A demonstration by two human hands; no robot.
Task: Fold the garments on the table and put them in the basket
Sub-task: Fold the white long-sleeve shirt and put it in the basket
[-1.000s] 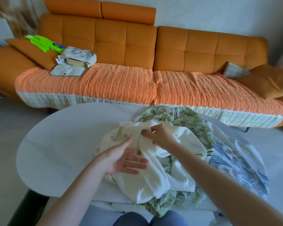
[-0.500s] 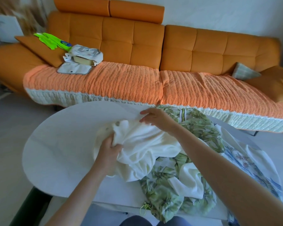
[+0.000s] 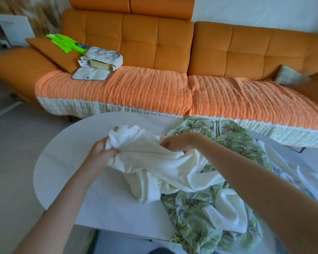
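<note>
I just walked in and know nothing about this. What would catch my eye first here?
Probably the big orange sofa filling the back of the room, with a neon green item on its left cushion. Nearer, both hands, left hand and right hand, grip a crumpled white garment on the white table. A green leaf-print garment lies heaped under and to the right of it.
</note>
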